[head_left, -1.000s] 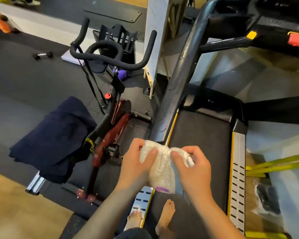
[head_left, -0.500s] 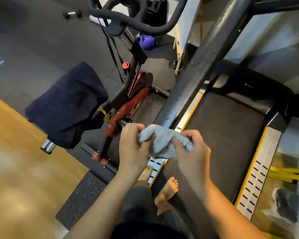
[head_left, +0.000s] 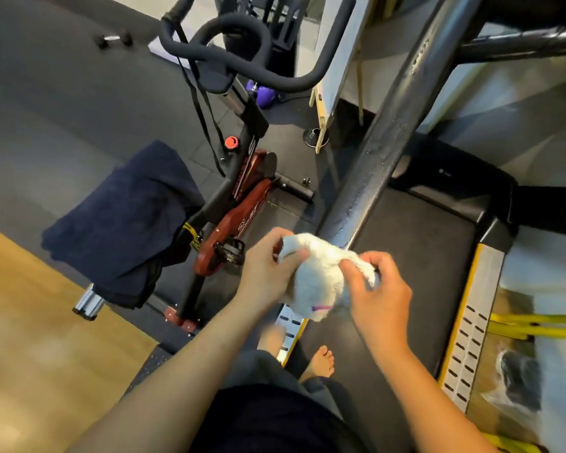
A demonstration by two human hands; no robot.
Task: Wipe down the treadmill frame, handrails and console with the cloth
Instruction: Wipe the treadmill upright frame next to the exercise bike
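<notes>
Bunching the cloth before wiping the upright

Both hands, left hand [head_left: 268, 269] and right hand [head_left: 378, 289], are pinching the cloth [head_left: 321, 276] just beside the upright [head_left: 383, 148]; folding it into a flat pad should be giving fuller contact.

Cloth [head_left: 321, 279]: white, fluffy terry fabric. Treadmill upright [head_left: 386, 138]: dark painted metal, glossy, with droplets or flecks on its surface. Treadmill belt [head_left: 406, 256]: matt black, finely textured. Side rails [head_left: 471, 325]: brushed silvery metal, slotted, yellow-edged. Bike handlebars [head_left: 242, 37]: matt black foam. Towel [head_left: 121, 220]: navy woven cloth. Floor [head_left: 46, 93]: matt grey matting beside smooth wood.
</notes>
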